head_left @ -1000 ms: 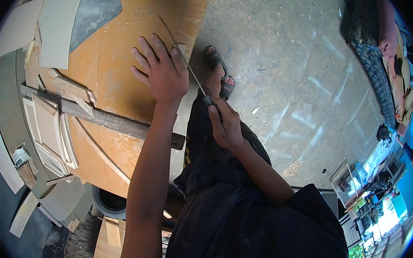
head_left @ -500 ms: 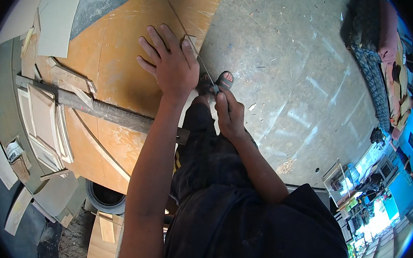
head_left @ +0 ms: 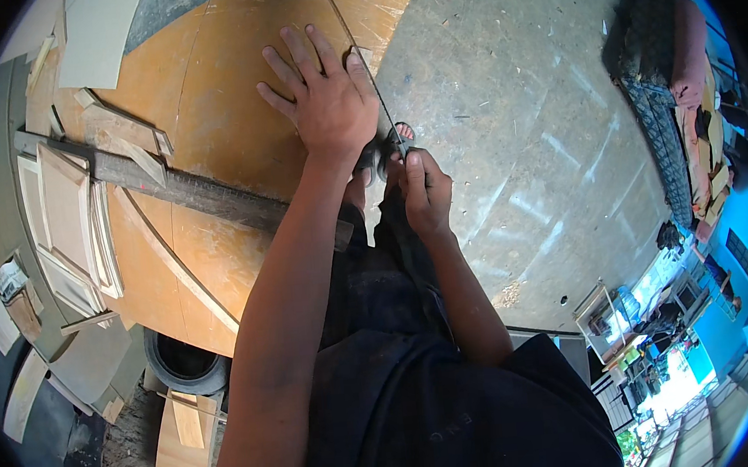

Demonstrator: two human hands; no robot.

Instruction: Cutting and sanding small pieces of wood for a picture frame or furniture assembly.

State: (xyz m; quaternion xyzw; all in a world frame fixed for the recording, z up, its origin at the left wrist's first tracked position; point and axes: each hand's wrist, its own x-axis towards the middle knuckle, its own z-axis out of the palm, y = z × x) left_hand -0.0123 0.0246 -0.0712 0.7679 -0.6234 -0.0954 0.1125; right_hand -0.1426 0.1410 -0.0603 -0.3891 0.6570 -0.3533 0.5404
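Observation:
My right hand is closed around the handle end of a long thin handsaw, seen nearly edge-on. Its blade points away from me along the right edge of the orange-brown wooden tabletop. Fingers spread, my left hand lies flat near that edge, its thumb close beside the blade. A small pale wood piece shows at the thumb tip, partly hidden, next to the saw. Whether the blade is cutting into it I cannot tell.
A dark beam crosses the tabletop, with wood offcuts, stacked frames and a curved strip around it. A tire stands lower left. The concrete floor lies right, with a pile of cloth beyond.
The whole view has shifted a little. Both hands and the saw appear slightly farther up and right, with the left hand still flat and the right still gripping.

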